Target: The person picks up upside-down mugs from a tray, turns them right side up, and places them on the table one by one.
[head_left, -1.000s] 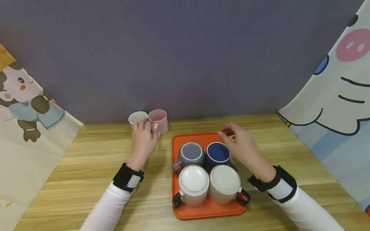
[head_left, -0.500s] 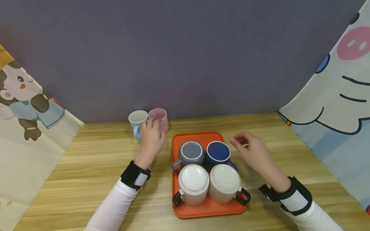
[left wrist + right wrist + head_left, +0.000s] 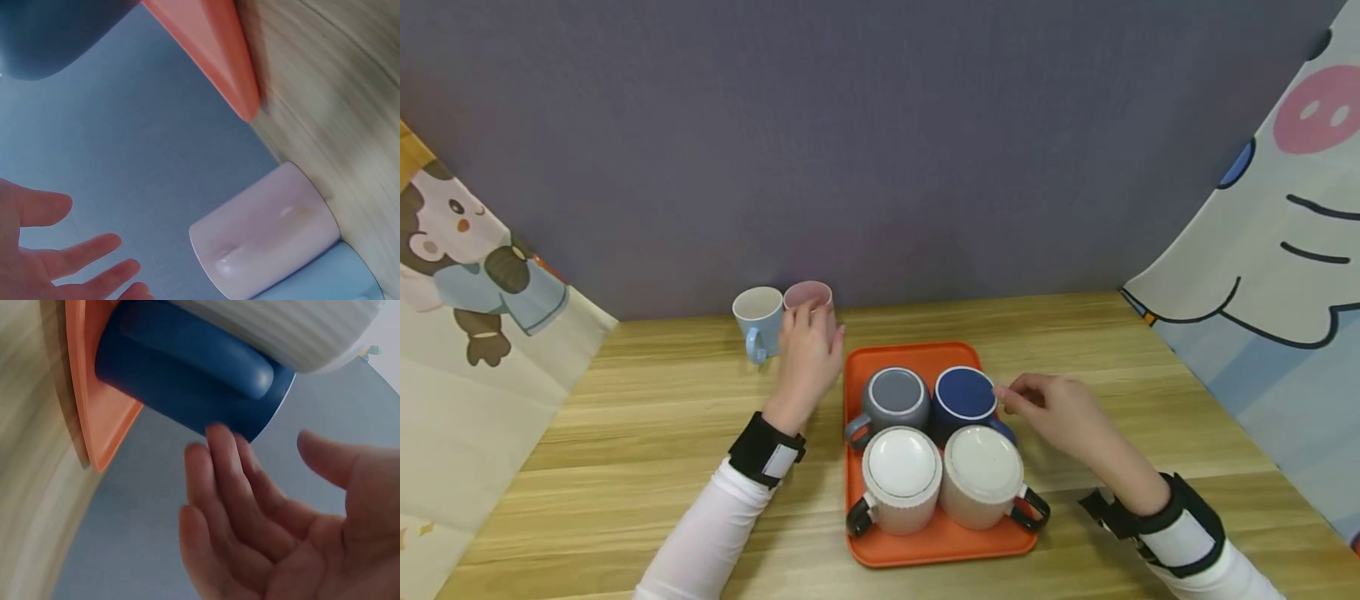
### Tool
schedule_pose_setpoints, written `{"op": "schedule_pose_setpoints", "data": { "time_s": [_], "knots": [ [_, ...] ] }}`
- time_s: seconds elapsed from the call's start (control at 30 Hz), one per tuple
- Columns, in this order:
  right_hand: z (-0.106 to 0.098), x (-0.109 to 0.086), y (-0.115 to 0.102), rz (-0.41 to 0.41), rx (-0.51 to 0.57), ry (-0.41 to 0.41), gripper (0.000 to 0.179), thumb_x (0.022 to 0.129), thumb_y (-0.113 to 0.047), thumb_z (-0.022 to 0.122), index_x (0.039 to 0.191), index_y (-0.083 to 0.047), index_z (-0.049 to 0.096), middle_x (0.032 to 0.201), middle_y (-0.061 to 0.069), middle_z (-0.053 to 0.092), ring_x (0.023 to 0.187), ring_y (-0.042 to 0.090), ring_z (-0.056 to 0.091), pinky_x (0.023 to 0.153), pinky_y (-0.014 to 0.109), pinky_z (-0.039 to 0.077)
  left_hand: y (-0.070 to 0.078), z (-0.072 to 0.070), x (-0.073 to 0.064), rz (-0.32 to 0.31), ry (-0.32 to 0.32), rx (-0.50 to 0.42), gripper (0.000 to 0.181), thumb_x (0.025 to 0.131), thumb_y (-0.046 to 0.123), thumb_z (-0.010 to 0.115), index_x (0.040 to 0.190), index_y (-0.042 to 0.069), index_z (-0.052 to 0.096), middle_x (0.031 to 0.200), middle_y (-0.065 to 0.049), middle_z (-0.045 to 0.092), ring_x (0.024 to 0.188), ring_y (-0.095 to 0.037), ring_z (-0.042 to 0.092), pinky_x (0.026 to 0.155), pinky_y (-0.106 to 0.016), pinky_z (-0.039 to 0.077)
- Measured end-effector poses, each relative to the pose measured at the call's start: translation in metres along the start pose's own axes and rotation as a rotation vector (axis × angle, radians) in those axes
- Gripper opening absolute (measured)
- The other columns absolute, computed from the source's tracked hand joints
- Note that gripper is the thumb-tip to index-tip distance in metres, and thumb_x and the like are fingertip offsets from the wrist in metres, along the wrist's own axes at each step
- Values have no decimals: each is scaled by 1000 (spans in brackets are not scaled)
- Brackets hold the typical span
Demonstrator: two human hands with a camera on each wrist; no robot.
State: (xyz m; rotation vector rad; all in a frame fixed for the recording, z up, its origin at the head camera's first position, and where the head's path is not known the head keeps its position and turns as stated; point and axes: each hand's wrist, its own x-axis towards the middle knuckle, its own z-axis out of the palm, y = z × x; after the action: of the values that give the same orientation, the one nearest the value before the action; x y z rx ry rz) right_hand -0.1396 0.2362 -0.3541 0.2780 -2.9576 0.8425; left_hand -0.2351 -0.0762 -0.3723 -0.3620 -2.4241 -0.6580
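A pink mug (image 3: 808, 292) stands upright near the back wall, beside an upright light blue mug (image 3: 762, 321). My left hand (image 3: 808, 358) overlaps the pink mug in the head view; the left wrist view shows its fingers (image 3: 92, 253) spread, with a gap between them and the mug's side. My right hand (image 3: 1063, 410) is at the tray's right side, loosely bent and holding nothing. Its fingertips are close to the upside-down navy mug (image 3: 966, 396) on the orange tray (image 3: 947, 552).
Also upside down on the tray are a grey mug (image 3: 897, 393) and two off-white mugs with dark handles, a left one (image 3: 901, 479) and a right one (image 3: 987, 479). A grey wall (image 3: 880, 167) rises behind the wooden table (image 3: 625, 467).
My left hand has shifted right from in front of the light blue mug to the pink one, uncovering the blue handle. The right hand has moved right and toward me. The mugs stay put.
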Motion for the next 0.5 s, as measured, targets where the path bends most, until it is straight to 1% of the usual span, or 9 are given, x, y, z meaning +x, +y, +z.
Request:
{"op": "schedule_pose_setpoints", "data": {
  "time_s": [0.07, 0.17, 0.27, 0.37, 0.5],
  "knots": [
    [1, -1, 0, -9, 26, -61, 32, 92, -45, 58, 88, -16, 71, 78, -4, 67, 69, 9, 56, 62, 28, 44, 2, 1, 1, 11, 8, -9, 32, 89, 16, 62, 114, -4, 60, 123, -23, 54, 113, -40, 43, 93, -53, 37],
    [2, -3, 1, -41, 61, -136, 31, 91, -44, 59, 90, -15, 71, 80, -4, 67, 72, 8, 55, 62, 26, 45, 3, 2, 0, 17, 10, -21, 31, 90, 17, 62, 114, -3, 60, 124, -22, 54, 114, -39, 43, 94, -53, 37],
    [4, -3, 4, -74, 85, -189, 27, 90, -40, 61, 89, -15, 71, 80, -5, 66, 72, 9, 54, 62, 25, 45, 3, 3, 0, 18, 16, -30, 31, 89, 17, 62, 114, -2, 60, 126, -22, 54, 115, -39, 42, 94, -53, 36],
    [5, -2, 7, -83, 119, -237, 25, 91, -38, 62, 89, -15, 71, 82, -5, 67, 75, 8, 56, 64, 24, 46, 2, 3, -1, 21, 20, -35, 31, 89, 16, 62, 114, -2, 61, 126, -22, 54, 115, -39, 43, 94, -53, 36],
    [8, 1, 14, -106, 159, -285, 24, 91, -34, 62, 92, -11, 72, 85, -3, 69, 75, 8, 56, 64, 23, 46, 2, 4, -1, 22, 19, -33, 30, 89, 15, 63, 113, -3, 61, 125, -22, 55, 115, -40, 43, 93, -54, 37]
  ]
}}
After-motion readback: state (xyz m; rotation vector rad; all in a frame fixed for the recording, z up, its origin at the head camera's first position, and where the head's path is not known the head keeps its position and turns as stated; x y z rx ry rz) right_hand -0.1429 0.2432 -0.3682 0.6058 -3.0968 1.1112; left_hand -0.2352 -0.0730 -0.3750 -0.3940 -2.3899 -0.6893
